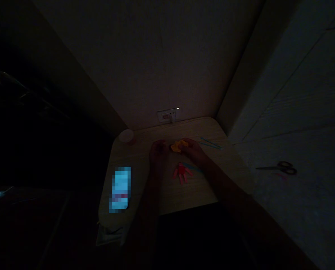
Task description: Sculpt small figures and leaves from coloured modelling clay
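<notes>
My right hand point(195, 152) is closed around a small yellow-orange piece point(179, 145), which looks soft or crumpled; its material is too dim to tell. A dark bit shows at that piece's left end. Just left of it, my left hand point(157, 153) is loosely curled with its fingers apart and nothing visible in it. Below the hands, a small red and pink figure point(181, 171) with limb-like strips lies on the wooden tabletop point(173, 202). A blue strip point(190, 166) lies beside the figure, partly behind my right wrist.
Thin blue sticks point(211, 143) lie right of my hand. A pale cup point(126, 136) stands at the back left, and a lit phone point(120, 190) nearer me. Scissors point(280, 168) rest on a pale surface to the right. A wall socket point(168, 115) sits behind the table.
</notes>
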The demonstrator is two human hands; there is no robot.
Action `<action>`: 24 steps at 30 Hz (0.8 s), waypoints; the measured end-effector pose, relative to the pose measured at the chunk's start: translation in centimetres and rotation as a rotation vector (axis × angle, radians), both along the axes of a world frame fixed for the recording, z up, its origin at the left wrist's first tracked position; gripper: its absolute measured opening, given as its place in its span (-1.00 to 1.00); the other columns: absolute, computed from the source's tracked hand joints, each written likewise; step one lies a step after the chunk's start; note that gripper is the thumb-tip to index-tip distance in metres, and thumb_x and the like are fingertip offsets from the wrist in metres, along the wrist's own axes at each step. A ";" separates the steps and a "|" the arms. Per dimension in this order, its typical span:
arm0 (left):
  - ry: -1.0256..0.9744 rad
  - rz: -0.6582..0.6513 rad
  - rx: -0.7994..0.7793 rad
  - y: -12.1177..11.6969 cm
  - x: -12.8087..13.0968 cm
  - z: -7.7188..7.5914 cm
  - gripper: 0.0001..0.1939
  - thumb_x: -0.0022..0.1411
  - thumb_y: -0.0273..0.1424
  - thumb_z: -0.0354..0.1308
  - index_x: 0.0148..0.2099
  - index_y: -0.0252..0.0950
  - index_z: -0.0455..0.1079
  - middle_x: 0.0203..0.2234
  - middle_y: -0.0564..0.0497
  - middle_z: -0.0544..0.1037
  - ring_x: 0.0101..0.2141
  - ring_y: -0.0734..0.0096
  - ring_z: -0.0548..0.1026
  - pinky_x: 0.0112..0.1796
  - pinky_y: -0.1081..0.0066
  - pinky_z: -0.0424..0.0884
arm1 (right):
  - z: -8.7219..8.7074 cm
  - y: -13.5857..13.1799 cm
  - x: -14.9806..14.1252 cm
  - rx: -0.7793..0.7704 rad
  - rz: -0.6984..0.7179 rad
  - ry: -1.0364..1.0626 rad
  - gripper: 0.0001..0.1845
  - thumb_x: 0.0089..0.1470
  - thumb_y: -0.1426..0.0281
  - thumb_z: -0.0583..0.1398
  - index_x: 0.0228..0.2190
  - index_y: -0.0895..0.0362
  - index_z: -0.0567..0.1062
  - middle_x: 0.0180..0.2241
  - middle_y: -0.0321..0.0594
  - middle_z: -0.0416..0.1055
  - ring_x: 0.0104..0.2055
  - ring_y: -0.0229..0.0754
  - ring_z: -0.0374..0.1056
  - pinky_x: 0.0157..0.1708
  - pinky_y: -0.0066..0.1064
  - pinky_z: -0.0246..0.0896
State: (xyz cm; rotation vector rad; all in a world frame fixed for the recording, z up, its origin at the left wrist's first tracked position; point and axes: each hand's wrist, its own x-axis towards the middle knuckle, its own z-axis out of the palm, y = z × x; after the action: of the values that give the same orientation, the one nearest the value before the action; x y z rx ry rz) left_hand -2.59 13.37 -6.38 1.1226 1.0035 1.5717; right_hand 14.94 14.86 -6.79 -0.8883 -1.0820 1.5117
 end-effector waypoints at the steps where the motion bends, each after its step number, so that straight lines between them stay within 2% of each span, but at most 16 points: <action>1: -0.024 -0.006 0.006 0.0 0.0 0.1 -0.46 0.03 -0.05 0.50 -0.04 -0.21 0.52 -0.43 0.11 0.48 -0.46 0.51 0.44 -0.41 0.48 0.38 | 0.1 0.0 0.0 -0.005 -0.008 -0.001 -0.52 -0.19 0.05 0.51 -0.35 0.08 0.56 -0.41 -0.32 0.53 -0.45 -0.26 0.36 -0.46 -0.46 0.24; 4: -0.077 -0.041 0.026 -0.1 0.0 0.4 -0.44 -0.01 -0.03 0.52 -0.06 -0.21 0.50 -0.44 0.09 0.48 -0.46 0.48 0.44 -0.40 0.45 0.37 | 0.4 -0.1 -0.1 0.005 -0.011 -0.037 -0.53 -0.19 0.05 0.50 -0.35 0.08 0.55 -0.41 -0.33 0.52 -0.44 -0.25 0.37 -0.43 -0.44 0.27; 7: -0.039 -0.053 0.039 -0.3 0.2 0.6 -0.43 -0.01 -0.03 0.51 -0.05 -0.22 0.49 -0.37 0.03 0.54 -0.39 0.41 0.50 -0.35 0.41 0.40 | 0.8 -0.4 0.0 0.033 -0.023 -0.090 -0.55 -0.16 0.06 0.48 -0.35 0.09 0.54 -0.42 -0.33 0.51 -0.42 -0.23 0.37 -0.40 -0.42 0.28; 13: 0.129 -0.003 0.050 -0.9 0.7 0.5 -0.48 -0.06 -0.24 0.52 -0.05 -0.22 0.48 -0.30 0.00 0.61 -0.31 0.36 0.57 -0.30 0.42 0.45 | 0.6 -0.3 -0.1 0.060 -0.075 -0.147 -0.60 -0.11 0.08 0.43 -0.36 0.08 0.52 -0.41 -0.31 0.53 -0.39 -0.20 0.41 -0.36 -0.40 0.31; 17: 0.181 0.023 0.041 -1.3 0.9 0.6 -0.51 -0.05 -0.34 0.50 -0.04 -0.21 0.47 -0.30 0.03 0.63 -0.32 0.36 0.58 -0.28 0.42 0.47 | 0.3 -0.2 -0.4 0.064 -0.145 -0.205 -0.58 -0.16 0.05 0.41 -0.43 0.05 0.42 -0.47 -0.35 0.47 -0.43 -0.20 0.37 -0.43 -0.41 0.27; 24: 0.199 -0.023 0.034 -1.2 0.9 0.5 -0.49 0.00 -0.27 0.49 -0.01 -0.22 0.45 -0.23 -0.03 0.64 -0.25 0.32 0.61 -0.26 0.40 0.49 | 0.5 -0.4 -0.5 0.196 -0.258 -0.347 -0.61 -0.08 0.07 0.36 -0.47 0.04 0.35 -0.52 -0.39 0.34 -0.46 -0.24 0.23 -0.47 -0.43 0.14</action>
State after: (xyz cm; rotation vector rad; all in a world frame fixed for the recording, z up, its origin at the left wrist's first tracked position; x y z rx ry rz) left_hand -1.68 12.22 -5.90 1.3296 1.0937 1.4853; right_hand 14.42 14.51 -6.31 -1.1295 -1.2841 1.0425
